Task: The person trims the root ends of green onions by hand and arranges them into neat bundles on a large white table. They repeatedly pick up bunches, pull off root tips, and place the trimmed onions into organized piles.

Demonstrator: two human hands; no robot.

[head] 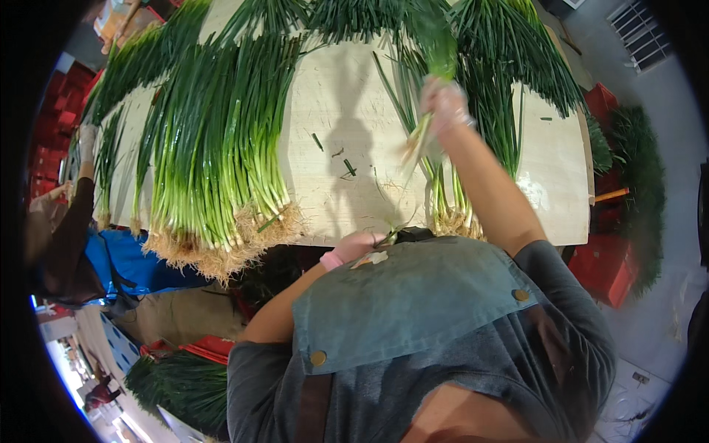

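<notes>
My right hand [444, 105], in a clear glove, grips a bunch of green onions [440, 50] above the right part of the pale tabletop [316, 111]. The bunch is blurred, with its leaves pointing to the far side and its white ends toward me. Low at the table's near edge, my left hand [360, 246] is beside my apron [410, 299]. Its fingertips are partly hidden, near thin green scraps [394, 231], and whether it holds them is unclear. Left of centre lies a wide row of green onions [216, 149], roots overhanging the near edge. More green onions [443, 194] lie under my right forearm.
Further green onions [354, 16] line the table's far side. At the left, another person's sleeved arm [72, 227] reaches to the table beside a blue apron [133, 260]. Red crates [604, 266] and heaped greens [637, 183] stand at the right, with more greens [183, 387] behind me.
</notes>
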